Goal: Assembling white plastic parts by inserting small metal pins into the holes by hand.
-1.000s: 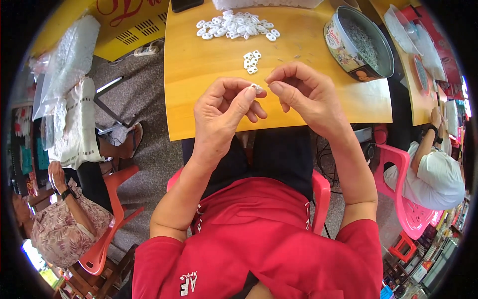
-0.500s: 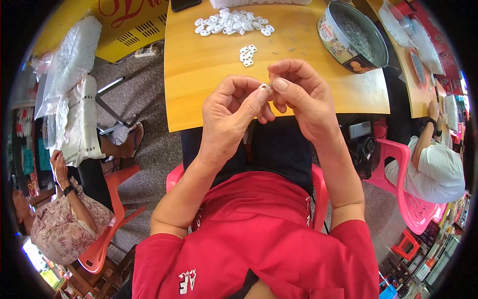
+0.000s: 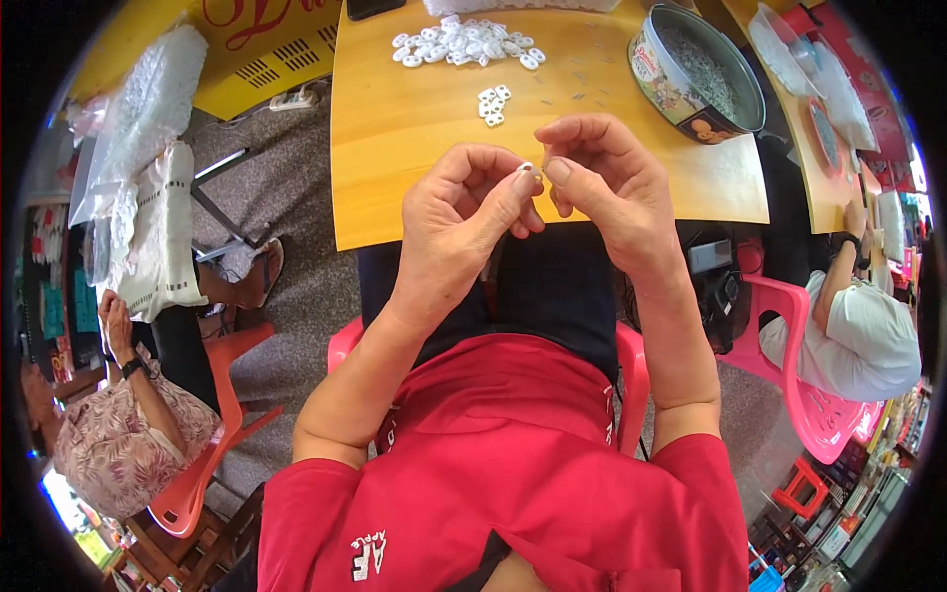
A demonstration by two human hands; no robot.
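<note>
Above the near edge of the table, my left hand [image 3: 449, 212] pinches a small white plastic piece [image 3: 527, 169] between thumb and forefinger. The piece appears to have a hole in it, partly covered by the fingertips. Just to its right is my right hand [image 3: 623, 197], its fingers curled and its thumb drawn in toward them. Whatever its fingertips hold, if anything, is too small to make out. Beyond the hands lies a small cluster of white two-holed pieces [image 3: 492, 106], and farther back a larger heap of white oval pieces [image 3: 464, 43].
An oval tin [image 3: 663, 87] full of thin metal bits stands on the wooden table [image 3: 414, 168] at right, with a few loose bits beside it. A black object [image 3: 373, 8] sits at the far edge. Other people are seated at left and right, near a pink chair [image 3: 789, 365].
My right hand has drawn slightly to the right, widening the gap between the fingertips. The white piece stays in my left hand. The view has shifted a little.
</note>
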